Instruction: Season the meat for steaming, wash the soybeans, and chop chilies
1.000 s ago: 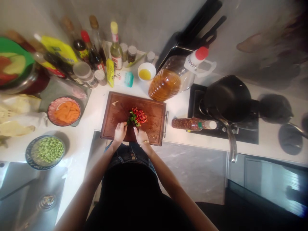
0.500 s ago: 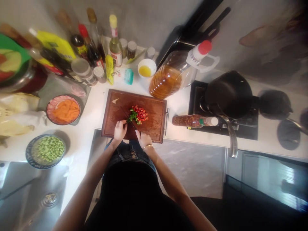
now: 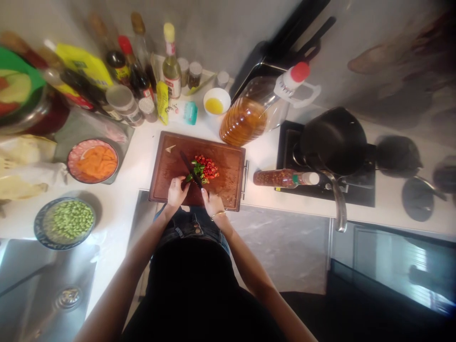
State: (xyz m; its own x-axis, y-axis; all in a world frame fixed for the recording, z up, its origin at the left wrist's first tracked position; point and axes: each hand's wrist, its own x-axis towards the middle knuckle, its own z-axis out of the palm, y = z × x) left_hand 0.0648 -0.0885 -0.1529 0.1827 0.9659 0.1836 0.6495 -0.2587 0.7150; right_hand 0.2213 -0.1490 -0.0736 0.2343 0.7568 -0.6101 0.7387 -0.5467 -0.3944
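Note:
A brown wooden cutting board lies on the white counter in front of me. On it is a pile of chopped red chili with some green chili pieces. My right hand is closed on the handle of a dark knife, whose blade slants up and left across the board beside the pile. My left hand rests on the board's near edge, fingers curled and pinching a green chili next to the blade.
A big oil jug, a small bowl of yellow liquid and sauce bottles stand behind the board. A chili flake bottle lies to the right, by a black pot on the hob. Bowls of carrot and green beans sit left, above a sink.
The knife blade has come into view, swung up and left across the board. My left hand has drawn a green chili out of the pile toward the near edge.

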